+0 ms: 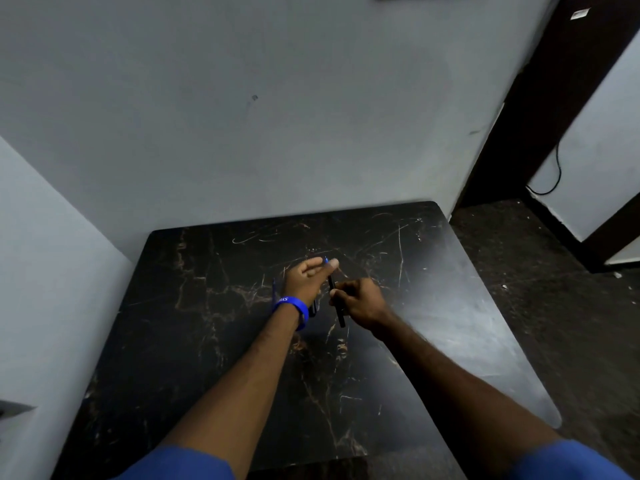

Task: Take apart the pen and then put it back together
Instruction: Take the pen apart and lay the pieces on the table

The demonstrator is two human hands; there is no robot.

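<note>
Over the middle of the black marble table [214, 341], my right hand [360, 299] is closed around a thin black pen barrel [341, 315] that points toward me. My left hand [308, 278], with a blue wristband [294, 308], pinches a small blue pen part [326, 260] between thumb and fingertips just above the barrel's far end. The two hands almost touch. A thin blue piece [274, 289] lies on the table left of my left wrist, and a dark pen part [313, 308] shows under that wrist, mostly hidden.
The table stands against a pale wall [242, 116] at the back and left. Dark floor [536, 289] lies to the right, with a dark door frame [554, 98] and a hanging black cable [556, 168] beyond it.
</note>
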